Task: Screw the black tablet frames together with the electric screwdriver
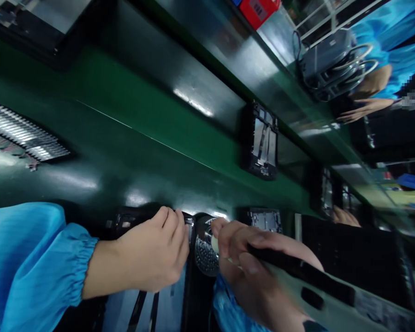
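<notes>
My right hand (pixel 235 251) grips a light-coloured electric screwdriver (pixel 321 295) with a dark strip along its body. Its front end points at a round dish (pixel 205 258) of small, shiny screws. Over the upper part of a tablet-like device (pixel 173 302) rests my left hand (pixel 155 253), its fingers curled together. Whatever those fingers may hold is hidden beneath them. The device has a pale inner panel with dark strips and a black frame. It lies directly left of the screw dish.
A row of slim metallic parts with wires (pixel 24 133) lies at left. Another open device (pixel 264 143) sits on the green surface, with a dark frame (pixel 266 219) nearer me. A red bin (pixel 257 11) and a grey machine (pixel 327 60) stand beyond. A co-worker's hand (pixel 366 108) shows at right.
</notes>
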The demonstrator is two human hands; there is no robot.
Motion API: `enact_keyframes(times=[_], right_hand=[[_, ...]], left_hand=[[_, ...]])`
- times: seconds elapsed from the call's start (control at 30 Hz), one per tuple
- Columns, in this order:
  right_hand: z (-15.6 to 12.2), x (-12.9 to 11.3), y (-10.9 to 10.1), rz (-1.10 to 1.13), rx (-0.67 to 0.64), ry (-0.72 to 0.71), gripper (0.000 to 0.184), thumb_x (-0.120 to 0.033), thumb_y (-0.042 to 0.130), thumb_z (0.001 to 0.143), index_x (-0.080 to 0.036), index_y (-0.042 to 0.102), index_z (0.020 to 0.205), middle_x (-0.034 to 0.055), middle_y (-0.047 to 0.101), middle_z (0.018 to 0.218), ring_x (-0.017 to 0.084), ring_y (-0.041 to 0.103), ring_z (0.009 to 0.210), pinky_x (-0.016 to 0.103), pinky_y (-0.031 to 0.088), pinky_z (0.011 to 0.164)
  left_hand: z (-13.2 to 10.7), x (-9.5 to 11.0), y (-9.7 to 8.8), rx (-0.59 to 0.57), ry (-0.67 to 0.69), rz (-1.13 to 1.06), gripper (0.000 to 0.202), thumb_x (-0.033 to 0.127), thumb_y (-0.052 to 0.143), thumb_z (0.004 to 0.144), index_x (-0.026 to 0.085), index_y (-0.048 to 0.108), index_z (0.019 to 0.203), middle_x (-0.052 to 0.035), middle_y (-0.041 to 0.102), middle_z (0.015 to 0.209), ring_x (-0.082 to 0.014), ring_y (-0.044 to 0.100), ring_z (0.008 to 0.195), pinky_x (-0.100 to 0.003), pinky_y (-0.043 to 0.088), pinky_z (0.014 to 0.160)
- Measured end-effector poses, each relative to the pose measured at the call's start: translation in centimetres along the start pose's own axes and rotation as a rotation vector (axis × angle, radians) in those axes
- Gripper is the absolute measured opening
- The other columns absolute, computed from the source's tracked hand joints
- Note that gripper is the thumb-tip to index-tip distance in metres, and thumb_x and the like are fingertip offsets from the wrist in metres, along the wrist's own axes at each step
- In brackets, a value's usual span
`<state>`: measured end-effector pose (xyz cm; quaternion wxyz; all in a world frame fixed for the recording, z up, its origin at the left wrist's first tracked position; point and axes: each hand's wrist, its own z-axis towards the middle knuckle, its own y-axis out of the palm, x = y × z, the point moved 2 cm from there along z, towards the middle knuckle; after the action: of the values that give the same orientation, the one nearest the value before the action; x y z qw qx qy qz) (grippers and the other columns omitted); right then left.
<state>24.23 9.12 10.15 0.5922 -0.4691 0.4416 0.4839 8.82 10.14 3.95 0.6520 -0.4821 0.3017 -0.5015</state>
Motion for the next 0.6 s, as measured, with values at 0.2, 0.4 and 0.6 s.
enact_keyframes(times=[0.2,0.4,0.6], right_hand=[[0.1,0.1,-0.1,0.033,0.040,-0.039,0.028,-0.008,0.064,0.083,-0.027,0.071,0.102,-0.0041,0.059,0.063,0.014,0.058,0.059,0.042,0.055,0.071],[-1.0,0.5,-2.9,0.035,0.132,-0.061,0.031,-0.011,0.062,0.083,-0.028,0.071,0.107,-0.0047,0.057,0.062,0.013,0.056,0.059,0.041,0.054,0.072],[-1.1,2.0,-3.1,0.078,0.169,-0.129,0.030,-0.012,0.061,0.083,-0.026,0.071,0.108,-0.0053,0.054,0.061,0.012,0.053,0.056,0.035,0.050,0.062]], left_hand=[[-0.1,0.1,0.2,-0.018,0.000,0.007,0.047,0.032,0.053,0.092,-0.002,0.067,0.121,-0.0313,0.069,0.117,-0.0412,0.071,0.097,-0.052,0.053,0.079],[-0.2,-0.1,0.3,0.006,-0.012,0.010,0.053,0.039,0.059,0.089,-0.002,0.066,0.122,-0.0315,0.069,0.117,-0.0423,0.071,0.097,-0.052,0.054,0.082],[-0.3,-0.1,0.3,-0.020,-0.006,-0.010,0.052,0.038,0.056,0.092,-0.003,0.064,0.123,-0.0327,0.068,0.120,-0.0443,0.070,0.103,-0.054,0.052,0.086]])
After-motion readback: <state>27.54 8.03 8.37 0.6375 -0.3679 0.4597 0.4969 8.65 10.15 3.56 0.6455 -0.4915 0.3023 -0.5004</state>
